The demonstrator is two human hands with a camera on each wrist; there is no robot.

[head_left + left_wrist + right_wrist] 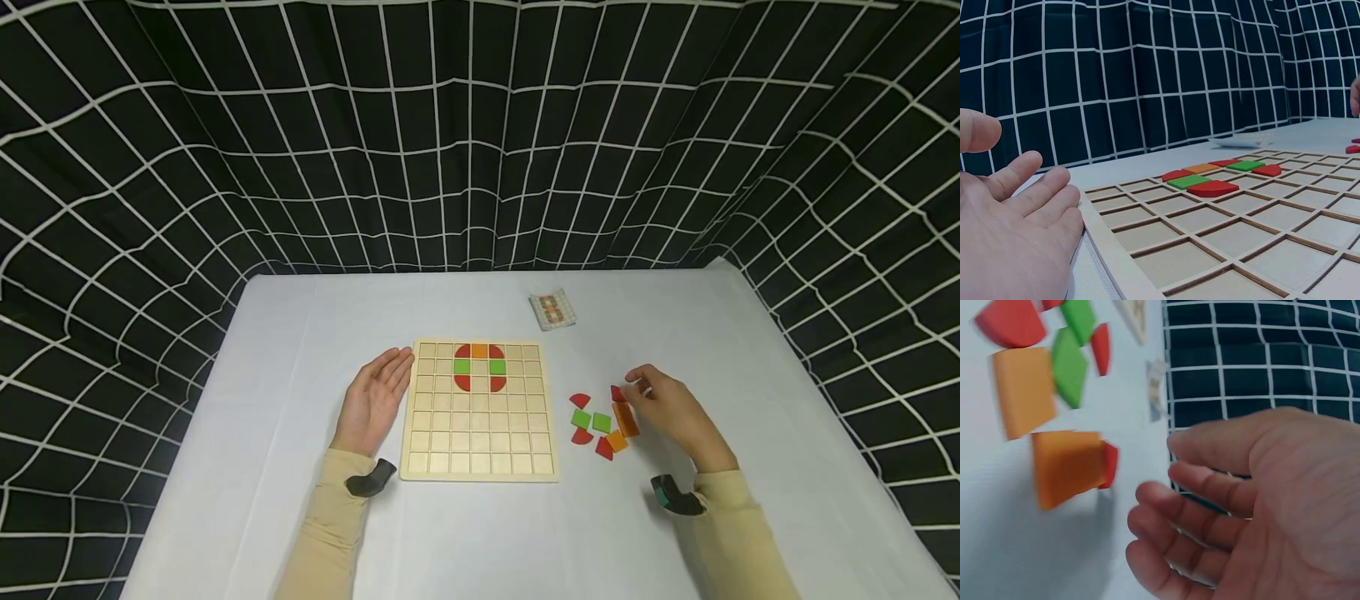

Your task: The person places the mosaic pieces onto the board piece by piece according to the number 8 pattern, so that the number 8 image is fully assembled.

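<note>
A wooden grid board [480, 433] [1222, 240] lies mid-table. In its top rows sit red quarter-rounds [463, 382] [1213, 188], green squares [462, 366] [1188, 182] and an orange square [480, 351] [1200, 168]. My left hand [375, 398] [1016, 231] lies flat and palm-up against the board's left edge, holding nothing. My right hand [660, 404] [1241, 512] hovers beside the loose pieces right of the board, fingers loosely curled and empty. Nearest to it are an orange piece [625, 418] [1066, 465] and a red piece [617, 393] [1110, 464].
More loose pieces lie in the cluster: green squares [581, 418] [1069, 365], red quarter-rounds [579, 401] [1010, 322] and an orange square [617, 440] [1022, 390]. A small stack of pattern cards [552, 310] [1155, 387] lies behind the board. A black gridded curtain [480, 150] surrounds the white table [300, 317].
</note>
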